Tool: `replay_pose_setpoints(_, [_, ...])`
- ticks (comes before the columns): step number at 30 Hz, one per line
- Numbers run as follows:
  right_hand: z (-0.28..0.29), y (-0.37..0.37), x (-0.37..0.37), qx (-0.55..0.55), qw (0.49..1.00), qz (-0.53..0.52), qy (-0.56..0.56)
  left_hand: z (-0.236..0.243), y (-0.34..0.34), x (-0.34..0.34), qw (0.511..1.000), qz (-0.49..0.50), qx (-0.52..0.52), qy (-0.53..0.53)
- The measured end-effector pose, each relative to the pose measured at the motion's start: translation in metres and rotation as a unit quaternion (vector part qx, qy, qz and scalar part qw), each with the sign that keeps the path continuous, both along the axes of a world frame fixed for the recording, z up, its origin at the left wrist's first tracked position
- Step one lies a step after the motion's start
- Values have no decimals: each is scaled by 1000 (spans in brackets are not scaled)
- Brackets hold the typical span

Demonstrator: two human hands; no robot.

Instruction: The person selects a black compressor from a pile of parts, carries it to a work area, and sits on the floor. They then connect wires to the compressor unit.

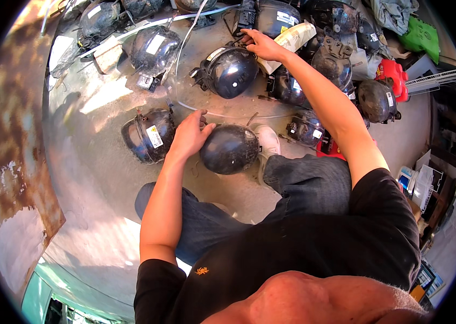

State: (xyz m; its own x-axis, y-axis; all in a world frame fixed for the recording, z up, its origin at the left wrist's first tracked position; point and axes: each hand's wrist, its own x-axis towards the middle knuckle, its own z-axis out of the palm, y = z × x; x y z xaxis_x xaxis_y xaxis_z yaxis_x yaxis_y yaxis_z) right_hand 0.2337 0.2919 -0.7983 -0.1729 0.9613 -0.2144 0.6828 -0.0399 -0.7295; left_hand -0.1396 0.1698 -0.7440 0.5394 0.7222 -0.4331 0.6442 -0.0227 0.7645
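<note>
Two black, dome-shaped compressors lie on the floor in front of me. My left hand (190, 136) is beside the nearer compressor (230, 150); its thumb reaches that compressor's left edge and its fingers are apart. Farther off, my right hand (263, 45) reaches over the upper right side of the other compressor (233, 74), fingers stretched out to the left at its far edge. What the right fingertips touch is hard to make out. Left of my left hand lies a third compressor (150, 136) with a white and yellow label.
More compressors (155, 51) stand around the far side and right. A pale, dirty wrapped piece (295, 40) lies by my right hand. A thin white tube (185, 40) loops across the concrete floor. At right are a red container (392, 78) and a green bag (421, 38).
</note>
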Motion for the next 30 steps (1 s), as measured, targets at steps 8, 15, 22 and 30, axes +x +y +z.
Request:
replay_pose_setpoints(8, [0,0,-5,11,1000,12,-10,-4,0,-3,1000,-3,1,2])
replay_pose_setpoints(15, [-2,3,-7,17,1000,13,-4,-2,1,-6,1000,-3,3,1])
replay_pose_setpoints(22, [0,0,-6,22,999,21,-14,-4,2,-6,1000,-1,2,-3])
replay_pose_setpoints(30, [15,-3,-16,-38,997,38,-63,-11,1,-6,999,19,-22,-14])
